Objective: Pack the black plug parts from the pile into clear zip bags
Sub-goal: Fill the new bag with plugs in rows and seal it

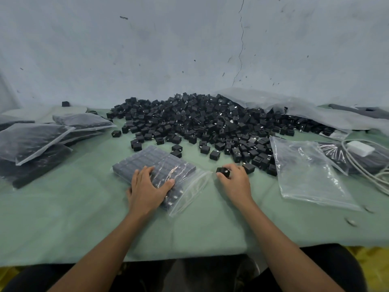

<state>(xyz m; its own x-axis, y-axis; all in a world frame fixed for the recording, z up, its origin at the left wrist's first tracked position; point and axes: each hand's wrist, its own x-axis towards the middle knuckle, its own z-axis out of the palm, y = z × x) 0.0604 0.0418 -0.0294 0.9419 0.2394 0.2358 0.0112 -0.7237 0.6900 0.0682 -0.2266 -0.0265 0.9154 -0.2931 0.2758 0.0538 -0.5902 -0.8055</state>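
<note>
1. At the far left of the desk (84, 218), we see filled bags (35, 144) of black parts stacked on one another and overlapping.
2. Left of centre, one clear zip bag (168, 163) lies flat on the green cover. It is packed with black parts in tight rows. Its zip edge faces right and toward us; we cannot tell whether it is sealed.
3. The left grip (147, 186) lies wide on the near end of this bag, fingers spread flat on the plastic and thumb at the bag's near edge.
4. Just right of the zip edge, a single plug part (223, 171) sits pinched between the thumb and fingertips of the right grip (235, 182), low over the desk.
5. Behind both grips, the pile (210, 123) of loose black plug parts spreads from the centre to the right, reaching the wall.
6. Right of the right grip, empty zip bags (307, 171) lie flat, their far edge touching the pile.
7. At the far right, a white cable (362, 165) runs across the desk.
</note>
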